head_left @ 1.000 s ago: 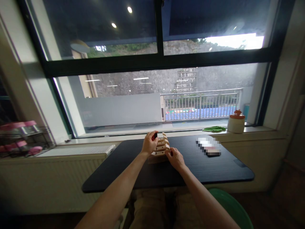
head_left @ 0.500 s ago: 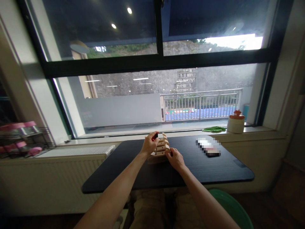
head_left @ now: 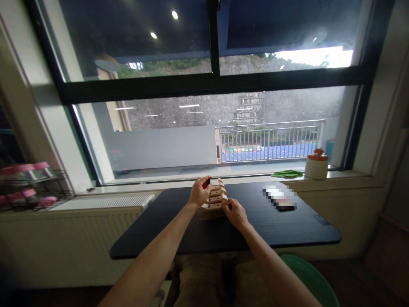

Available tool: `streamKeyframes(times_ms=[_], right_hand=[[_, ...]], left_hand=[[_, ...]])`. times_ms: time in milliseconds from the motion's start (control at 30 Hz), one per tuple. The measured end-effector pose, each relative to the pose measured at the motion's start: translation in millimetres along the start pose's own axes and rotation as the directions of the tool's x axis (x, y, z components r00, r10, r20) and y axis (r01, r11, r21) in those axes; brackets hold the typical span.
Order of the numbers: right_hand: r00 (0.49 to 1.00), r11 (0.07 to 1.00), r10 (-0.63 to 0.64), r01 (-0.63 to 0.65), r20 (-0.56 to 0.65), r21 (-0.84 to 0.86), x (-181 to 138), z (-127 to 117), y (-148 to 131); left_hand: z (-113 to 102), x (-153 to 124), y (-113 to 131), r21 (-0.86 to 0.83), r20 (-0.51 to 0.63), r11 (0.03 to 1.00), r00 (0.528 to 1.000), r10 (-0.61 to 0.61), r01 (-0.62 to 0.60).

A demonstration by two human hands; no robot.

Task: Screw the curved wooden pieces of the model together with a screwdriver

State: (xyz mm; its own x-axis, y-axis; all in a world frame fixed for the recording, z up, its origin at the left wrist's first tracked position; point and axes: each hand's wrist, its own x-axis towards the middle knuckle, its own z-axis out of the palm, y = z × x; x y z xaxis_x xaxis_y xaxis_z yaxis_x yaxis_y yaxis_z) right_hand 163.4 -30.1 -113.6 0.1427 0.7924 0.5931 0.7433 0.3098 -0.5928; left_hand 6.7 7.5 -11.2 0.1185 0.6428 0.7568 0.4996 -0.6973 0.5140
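Observation:
A small light-wood slatted piece (head_left: 216, 199) stands on the black table (head_left: 262, 228), with dark holes along its slats and rounded wooden parts on its right side. My left hand (head_left: 200, 192) is closed around the red-and-black handle of a screwdriver (head_left: 208, 182) above the left part of the wood. Its thin shaft seems to reach down to the slats; the tip is too small to make out. At the near right corner, my right hand (head_left: 235, 212) grips the wooden piece with thumb and fingers.
A phone-like flat object (head_left: 286, 207), partly pixelated, lies on the table's right. On the windowsill are a green cloth (head_left: 286, 173) and a white jar with an orange lid (head_left: 316, 166). A radiator (head_left: 96, 238) and rack of pink-lidded containers (head_left: 32, 187) are left; a green stool (head_left: 311, 277) is below right.
My left hand has turned slightly around the handle, showing more of its red part. The right hand and the wooden piece stay in place.

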Motion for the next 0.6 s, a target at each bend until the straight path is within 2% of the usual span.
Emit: streamKeyframes(times_ms=[267,600], right_hand=[[1.000,1.000,0.003,-0.003,-0.001,0.001,-1,-1,-1],[1.000,1.000,0.008,-0.008,0.005,-0.008,0,-2,-2]], left_hand=[[-3,3,6,-0.060,0.094,0.998,0.996,-0.013,0.018],[-1,-1,12,-0.241,0.207,0.958,0.973,-0.107,0.156]])
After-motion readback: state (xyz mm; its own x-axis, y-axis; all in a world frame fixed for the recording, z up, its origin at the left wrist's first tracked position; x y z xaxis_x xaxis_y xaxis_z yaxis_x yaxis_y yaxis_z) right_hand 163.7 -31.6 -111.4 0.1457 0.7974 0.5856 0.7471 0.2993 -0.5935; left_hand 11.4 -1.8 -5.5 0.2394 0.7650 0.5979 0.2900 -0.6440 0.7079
